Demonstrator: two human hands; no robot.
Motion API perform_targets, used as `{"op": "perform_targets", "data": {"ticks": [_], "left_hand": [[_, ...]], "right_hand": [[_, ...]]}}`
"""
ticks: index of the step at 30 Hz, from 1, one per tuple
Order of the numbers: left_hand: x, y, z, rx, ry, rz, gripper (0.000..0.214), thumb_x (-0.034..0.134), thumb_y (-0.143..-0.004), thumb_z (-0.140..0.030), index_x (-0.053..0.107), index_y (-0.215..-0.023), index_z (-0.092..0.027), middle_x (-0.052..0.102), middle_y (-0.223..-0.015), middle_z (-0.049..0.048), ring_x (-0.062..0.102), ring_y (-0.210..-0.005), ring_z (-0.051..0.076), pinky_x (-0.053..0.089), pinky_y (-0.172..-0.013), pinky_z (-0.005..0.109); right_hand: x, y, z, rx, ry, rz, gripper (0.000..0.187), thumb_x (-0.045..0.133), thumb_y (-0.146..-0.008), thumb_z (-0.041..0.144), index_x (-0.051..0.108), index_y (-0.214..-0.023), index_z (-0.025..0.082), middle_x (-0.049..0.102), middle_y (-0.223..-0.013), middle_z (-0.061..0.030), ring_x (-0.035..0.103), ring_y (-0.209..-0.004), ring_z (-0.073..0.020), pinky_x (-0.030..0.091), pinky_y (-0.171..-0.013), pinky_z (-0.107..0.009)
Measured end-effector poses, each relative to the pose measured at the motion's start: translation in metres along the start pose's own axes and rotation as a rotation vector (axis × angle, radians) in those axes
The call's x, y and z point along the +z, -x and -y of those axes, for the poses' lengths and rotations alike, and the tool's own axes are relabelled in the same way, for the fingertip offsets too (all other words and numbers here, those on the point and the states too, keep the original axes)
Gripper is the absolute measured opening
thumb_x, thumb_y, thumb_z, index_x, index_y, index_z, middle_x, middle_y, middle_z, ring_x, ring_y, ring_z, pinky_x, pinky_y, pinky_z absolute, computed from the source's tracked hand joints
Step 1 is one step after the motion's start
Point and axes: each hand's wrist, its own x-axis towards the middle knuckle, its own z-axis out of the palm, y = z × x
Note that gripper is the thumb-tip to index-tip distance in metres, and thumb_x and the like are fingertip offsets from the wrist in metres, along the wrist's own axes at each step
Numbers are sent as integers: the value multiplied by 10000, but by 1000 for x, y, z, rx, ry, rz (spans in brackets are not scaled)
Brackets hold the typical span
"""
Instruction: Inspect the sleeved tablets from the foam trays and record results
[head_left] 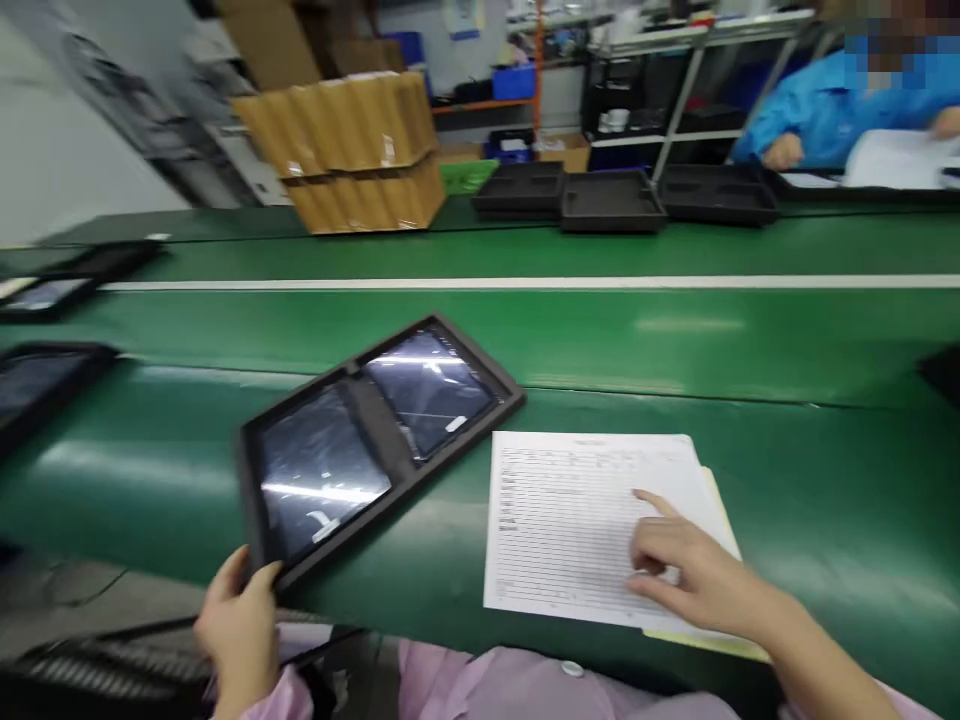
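My left hand (240, 620) grips the near left corner of a black tray (386, 425), thumb and fingers around its rim. The tray lies at a slant on the green surface. Its two compartments each hold a dark, glossy flat panel (319, 470), (431, 385) with a small white tab. On the right, a printed, lined sheet of paper (559, 530) lies partly over a yellow sheet (720, 490). My right hand (675, 560) is over the paper's right side, holding nothing, with the index finger stretched out, the thumb apart and the other fingers curled.
A green conveyor-like bench (810, 490) runs across, with a white line (525, 283). More black trays stand at the left (52, 380) and along the back (611, 200). Stacked brown cardboard pieces (360, 150) stand behind. A person in blue (817, 110) handles papers at far right.
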Motion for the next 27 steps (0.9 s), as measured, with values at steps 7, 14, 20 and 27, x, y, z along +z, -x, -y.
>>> {"op": "perform_targets", "data": {"ticks": [7,14,20,27], "left_hand": [[-20,12,11,232,-272,36,419,551,-651,-252,642,-1043,-134,659,-1094,160,553,-1147,341,399,-1024,502],[-6,16,-26,470,-757,154,409,387,-817,-198,597,-1148,-83,634,-1168,168,567,-1103,281,416,-983,381],[22,2,-50,367,-858,159,377,477,-821,-261,636,-1043,-1,653,-1036,251,562,-1015,395,429,-867,478],[37,-4,-54,327,-793,179,375,492,-843,-281,653,-1089,-49,623,-1189,226,475,-1171,372,374,-943,484]], "right_hand": [[-39,-81,-16,353,128,190,247,508,-852,386,619,-977,205,679,-802,-50,635,-716,-231,479,-624,-337],[-12,-218,-20,533,319,0,432,429,-948,315,465,-1309,80,587,-1252,-178,574,-1132,-263,443,-872,-314],[15,-254,-11,535,396,37,313,467,-929,244,576,-1131,31,651,-1044,-226,644,-955,-299,467,-776,-353],[34,-254,51,242,410,35,294,380,-963,213,585,-1166,150,580,-1246,-143,490,-1214,-254,369,-976,-332]]}}
